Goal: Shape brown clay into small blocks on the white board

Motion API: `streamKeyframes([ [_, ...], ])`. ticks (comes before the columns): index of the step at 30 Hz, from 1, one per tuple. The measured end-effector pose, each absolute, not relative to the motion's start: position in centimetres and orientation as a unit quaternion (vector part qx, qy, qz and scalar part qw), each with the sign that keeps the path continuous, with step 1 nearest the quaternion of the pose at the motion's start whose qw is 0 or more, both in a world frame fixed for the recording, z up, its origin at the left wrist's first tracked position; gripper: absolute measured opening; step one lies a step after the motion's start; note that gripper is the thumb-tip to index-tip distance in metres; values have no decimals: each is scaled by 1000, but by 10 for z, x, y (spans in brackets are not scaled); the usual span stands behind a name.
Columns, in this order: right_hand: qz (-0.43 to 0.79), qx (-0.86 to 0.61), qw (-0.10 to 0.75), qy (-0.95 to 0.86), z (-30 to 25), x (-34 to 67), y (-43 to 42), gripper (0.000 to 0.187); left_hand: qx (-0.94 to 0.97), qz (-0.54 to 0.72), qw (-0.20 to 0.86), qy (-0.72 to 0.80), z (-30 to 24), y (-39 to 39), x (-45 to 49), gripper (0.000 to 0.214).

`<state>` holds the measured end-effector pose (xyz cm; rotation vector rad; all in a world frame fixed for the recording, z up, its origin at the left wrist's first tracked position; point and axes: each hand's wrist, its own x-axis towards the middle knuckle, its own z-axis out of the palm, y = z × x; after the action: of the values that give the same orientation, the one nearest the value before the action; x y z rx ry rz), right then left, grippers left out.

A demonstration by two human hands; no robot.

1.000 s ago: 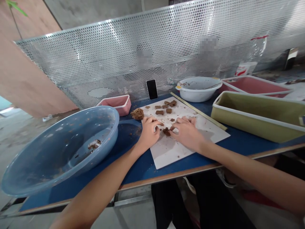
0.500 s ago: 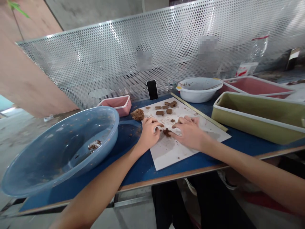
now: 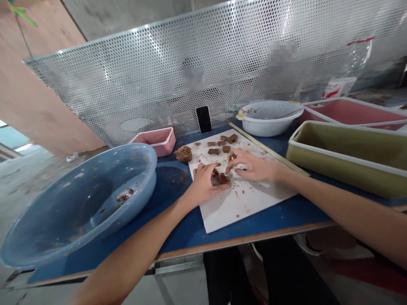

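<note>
On a white board [image 3: 222,212] lies a dark brown clay lump [image 3: 222,178] amid loose crumbs. My left hand [image 3: 203,183] curves around it, thumb along its near side and fingers at its far side. My right hand [image 3: 252,166] hovers just to the right of the lump, its fingers bent and apart with nothing visible between them. Beyond both hands, several small shaped clay pieces [image 3: 213,151] sit on the board. A bigger rough clay ball [image 3: 183,154] rests by the board's left edge.
A large blue basin [image 3: 76,241] stands at left, holding a little wet clay. Behind are a small pink tray [image 3: 165,148], an upright phone [image 3: 204,119] and a white basin [image 3: 270,127]. A wooden strip [image 3: 270,152], green planter [image 3: 346,156], pink planter [image 3: 356,111] and plastic bottle [image 3: 346,72] are at right.
My right hand has drawn back from the clay lump and lifted to the right. My left hand has moved in around the lump, its thumb now reaching along the near side.
</note>
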<state>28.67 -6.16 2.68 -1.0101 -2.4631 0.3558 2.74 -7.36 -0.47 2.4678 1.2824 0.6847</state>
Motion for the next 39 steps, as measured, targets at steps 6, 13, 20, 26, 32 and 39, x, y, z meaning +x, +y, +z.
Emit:
streamKeyframes([
  [6,118,-373,222,-893,25,288,-67,25,862,235,175,414,-2,-67,21,76],
  [13,140,-359,246,-889,21,284,-69,20,878,238,219,353,-6,-50,8,79],
  [20,147,-326,249,-900,16,276,-68,20,890,241,247,299,-11,-42,3,73],
  [26,140,-324,243,-903,16,271,-71,17,872,291,253,303,-12,-42,0,67],
  [32,120,-332,255,-900,11,266,-72,12,872,295,238,310,-10,-47,6,59],
  [39,124,-322,268,-899,8,263,-70,14,880,274,231,312,-4,-50,7,57],
])
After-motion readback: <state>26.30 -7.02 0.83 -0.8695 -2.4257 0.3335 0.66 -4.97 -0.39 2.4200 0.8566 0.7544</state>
